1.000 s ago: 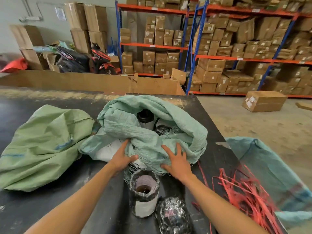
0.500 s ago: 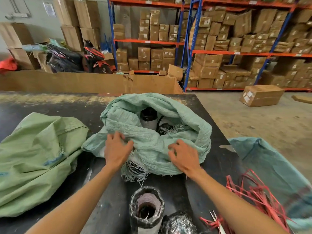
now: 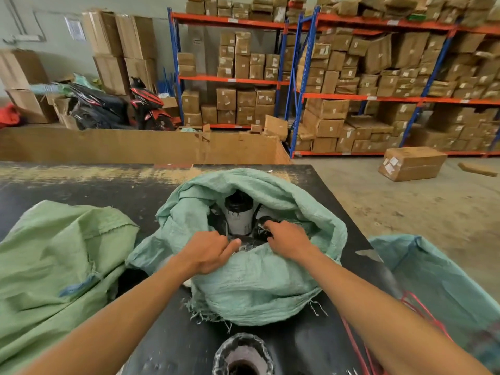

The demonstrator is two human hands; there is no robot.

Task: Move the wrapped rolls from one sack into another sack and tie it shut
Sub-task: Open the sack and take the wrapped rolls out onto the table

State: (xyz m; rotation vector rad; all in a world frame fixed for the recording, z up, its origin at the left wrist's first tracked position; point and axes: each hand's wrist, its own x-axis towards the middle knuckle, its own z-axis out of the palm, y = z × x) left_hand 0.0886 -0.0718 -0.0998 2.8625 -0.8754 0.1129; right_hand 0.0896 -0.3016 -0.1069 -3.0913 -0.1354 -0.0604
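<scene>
Both hands, left hand (image 3: 207, 251) and right hand (image 3: 288, 239), pinch the near rim of the teal woven sack (image 3: 259, 282); film-wrapped rolls (image 3: 238, 216) inside, one plastic-wrapped roll (image 3: 243, 355) at 6 o'clock. Risk: frayed rim slips, mouth collapses.

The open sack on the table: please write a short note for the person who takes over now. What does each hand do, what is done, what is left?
Left hand: grips the near rim of the open sack.
Right hand: reaches into the mouth, fingers curled; what it holds is hidden.
Done: wrapped rolls stand inside the sack.
Left: one roll stands on the table's near edge; the sack is not tied. Red straps lie on the right.
</scene>
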